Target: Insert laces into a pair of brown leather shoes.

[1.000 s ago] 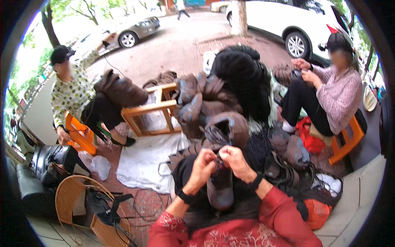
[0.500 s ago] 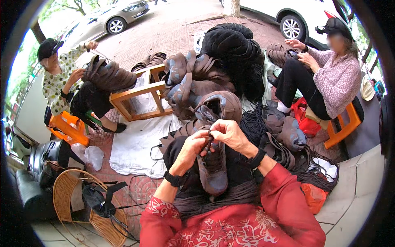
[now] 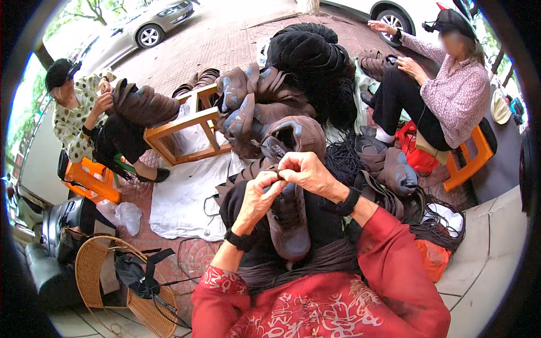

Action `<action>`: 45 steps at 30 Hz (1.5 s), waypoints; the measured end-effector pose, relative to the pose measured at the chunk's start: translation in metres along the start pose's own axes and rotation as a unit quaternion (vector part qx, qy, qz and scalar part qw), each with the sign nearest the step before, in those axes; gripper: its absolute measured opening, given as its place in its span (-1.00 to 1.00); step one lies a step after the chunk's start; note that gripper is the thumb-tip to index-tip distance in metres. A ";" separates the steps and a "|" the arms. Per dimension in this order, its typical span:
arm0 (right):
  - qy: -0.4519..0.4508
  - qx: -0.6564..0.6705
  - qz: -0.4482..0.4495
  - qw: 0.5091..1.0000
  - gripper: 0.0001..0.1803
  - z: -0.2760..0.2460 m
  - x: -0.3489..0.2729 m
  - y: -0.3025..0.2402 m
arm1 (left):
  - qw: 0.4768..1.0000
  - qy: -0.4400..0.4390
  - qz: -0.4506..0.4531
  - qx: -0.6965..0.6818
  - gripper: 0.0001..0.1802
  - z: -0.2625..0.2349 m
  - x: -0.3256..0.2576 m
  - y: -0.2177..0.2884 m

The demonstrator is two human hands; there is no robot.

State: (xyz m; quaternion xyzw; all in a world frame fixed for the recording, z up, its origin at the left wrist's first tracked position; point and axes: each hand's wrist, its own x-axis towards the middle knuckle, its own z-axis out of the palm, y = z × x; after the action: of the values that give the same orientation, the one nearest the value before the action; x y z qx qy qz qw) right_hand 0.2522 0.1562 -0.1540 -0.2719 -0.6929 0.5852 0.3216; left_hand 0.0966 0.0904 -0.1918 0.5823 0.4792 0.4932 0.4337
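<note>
People: three in view — the wearer in a red patterned top, a person (image 3: 76, 110) seated at the left on an orange stool (image 3: 90, 180), and a person (image 3: 445, 90) seated at the right on a second orange stool (image 3: 470, 158).
Shoe: one brown shoe (image 3: 288, 222) lies on the wearer's lap, toe toward the wearer, opening away.
Lace: a dark lace (image 3: 277, 176) sits at the top of the shoe, pinched between both hands.
Left hand: the left hand (image 3: 259, 197) has fingers curled nearly closed, fingertips gripping the lace just above the shoe's tongue; a black band circles the wrist.
Right hand: the right hand (image 3: 307, 172) is curled, thumb and forefinger pressed on the same lace, touching the left hand's fingertips; a black band on this wrist too.
Pile: a heap of brown shoes (image 3: 253, 107), too many to count, lies just beyond the hands.
Cords: one mound of black cords (image 3: 313, 56) rises behind the heap.
Frame: one wooden frame (image 3: 180, 132) stands left of the heap.
Cloth: one white cloth (image 3: 186, 194) is spread on the brick ground.
Basket: one wicker basket (image 3: 90, 270) sits at lower left.
Cars: two, one silver car (image 3: 149, 25), one white car (image 3: 394, 11).
</note>
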 end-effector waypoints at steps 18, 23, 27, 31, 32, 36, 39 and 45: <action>0.005 0.017 0.114 0.993 -0.82 -0.021 -0.082 -0.003 | 0.941 -0.144 -0.291 -0.101 -0.44 -0.047 0.052 -0.062; -0.085 -0.079 0.116 0.986 -0.83 0.009 -0.113 0.003 | 0.953 -0.179 -0.242 0.030 -0.32 -0.052 0.046 -0.042; -0.046 -0.126 0.067 0.989 -0.83 0.006 -0.108 0.013 | 0.974 -0.132 -0.091 0.162 -0.33 -0.049 0.032 -0.023; -0.010 -0.202 -0.003 0.979 -0.88 -0.002 -0.072 0.030 | 0.936 -0.229 -0.195 0.185 -0.51 -0.048 0.041 0.003; -0.014 -0.218 -0.027 0.975 -0.88 -0.003 -0.062 0.035 | 0.946 -0.198 -0.222 0.129 -0.49 -0.049 0.042 -0.003; -0.023 -0.158 0.033 0.987 -0.82 -0.012 -0.044 0.059 | 0.955 -0.190 -0.173 0.146 -0.48 -0.055 0.041 -0.031; -0.048 -0.099 0.049 0.993 -0.82 -0.011 -0.043 0.055 | 0.962 -0.233 -0.131 0.053 -0.54 -0.074 0.045 -0.061; -0.322 -0.105 -0.012 0.941 -0.80 0.032 -0.108 0.000 | 0.925 -0.118 -0.331 0.146 -0.62 -0.049 0.055 0.014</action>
State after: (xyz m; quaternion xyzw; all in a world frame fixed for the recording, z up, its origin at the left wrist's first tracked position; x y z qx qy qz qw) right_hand 0.2973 0.0548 -0.1709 -0.0924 -0.8205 0.5611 0.0577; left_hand 0.0526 0.1441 -0.1625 0.5012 0.6568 0.1742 0.5358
